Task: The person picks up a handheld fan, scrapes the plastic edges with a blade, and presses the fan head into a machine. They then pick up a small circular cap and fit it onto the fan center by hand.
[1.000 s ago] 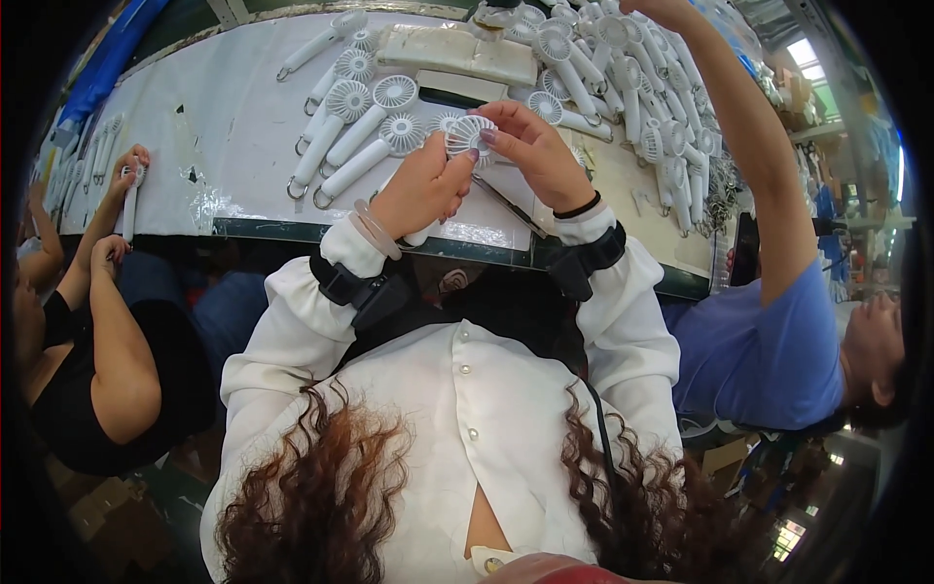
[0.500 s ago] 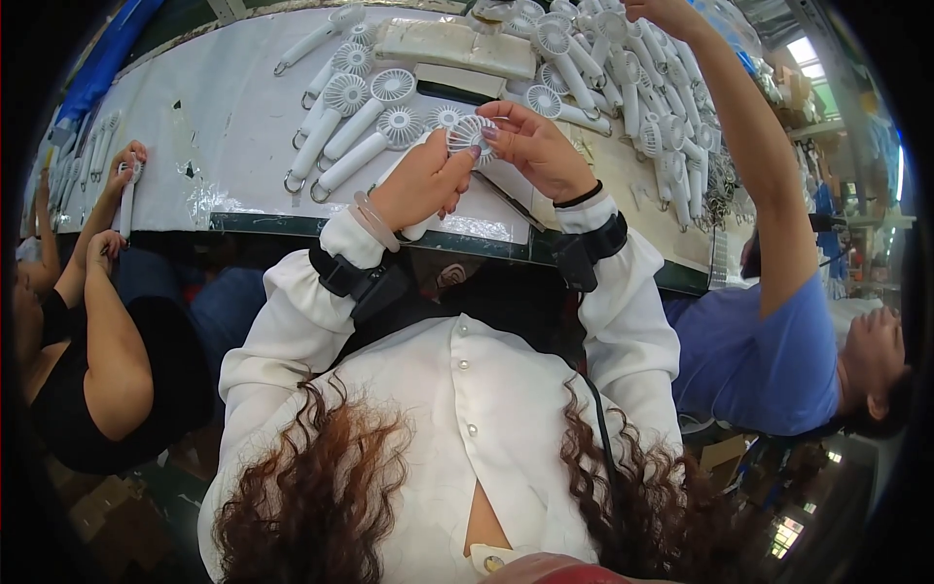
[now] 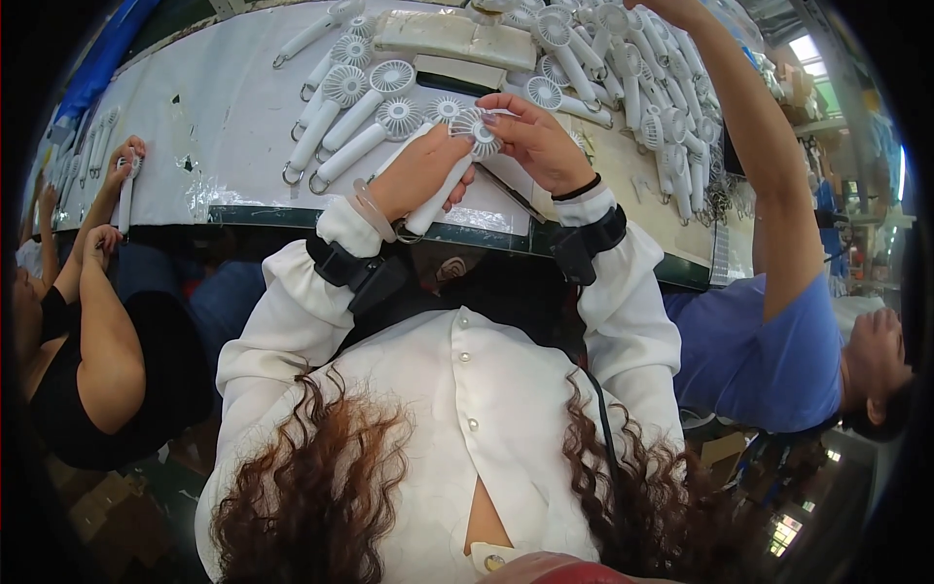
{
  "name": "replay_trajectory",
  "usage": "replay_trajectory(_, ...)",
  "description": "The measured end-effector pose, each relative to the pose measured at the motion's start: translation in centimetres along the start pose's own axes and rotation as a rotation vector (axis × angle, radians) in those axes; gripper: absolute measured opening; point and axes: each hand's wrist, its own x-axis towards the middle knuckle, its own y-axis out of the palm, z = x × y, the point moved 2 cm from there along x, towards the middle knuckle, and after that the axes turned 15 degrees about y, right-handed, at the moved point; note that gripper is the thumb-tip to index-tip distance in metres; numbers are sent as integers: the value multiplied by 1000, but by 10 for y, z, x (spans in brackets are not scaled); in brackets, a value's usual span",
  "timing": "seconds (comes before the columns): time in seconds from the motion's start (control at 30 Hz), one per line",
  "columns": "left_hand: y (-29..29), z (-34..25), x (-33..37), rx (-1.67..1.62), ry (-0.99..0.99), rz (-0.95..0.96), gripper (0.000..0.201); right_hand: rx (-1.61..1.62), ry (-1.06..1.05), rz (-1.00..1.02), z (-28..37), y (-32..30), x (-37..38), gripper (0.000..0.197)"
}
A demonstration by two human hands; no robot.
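Note:
A white handheld fan is in my left hand, whose fingers wrap round its handle. Its round slotted head points up and away from me, and the handle end with a small metal ring hangs down by the table's front edge. My right hand has its thumb and fingertips at the rim of that fan head, from the right side. Just left of my hands, several more white handheld fans lie side by side on the table, heads away from me.
A big pile of white fans covers the table's right part. A whitish block and a dark-edged box lie at the back. A co-worker's arm reaches over from the right. Another co-worker's hand holds a fan at the left.
The fan in my hands has turned: its handle now shows below my left hand, and its head sits slightly lower. My right hand has shifted a little left.

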Motion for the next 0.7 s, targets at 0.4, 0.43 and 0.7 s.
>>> replay_trajectory(0.4, 0, -4, -3, -161, -33, 31, 16, -168, -74, 3, 4, 4, -6, 32)
replay_trajectory(0.43, 0, -4, -3, -178, -42, 30, 16, -177, -78, 0, 3, 4, -6, 31)
replay_trajectory(0.7, 2, -6, -3, -228, -107, 33, 17, -209, -64, 12, -1, -1, -2, 28)
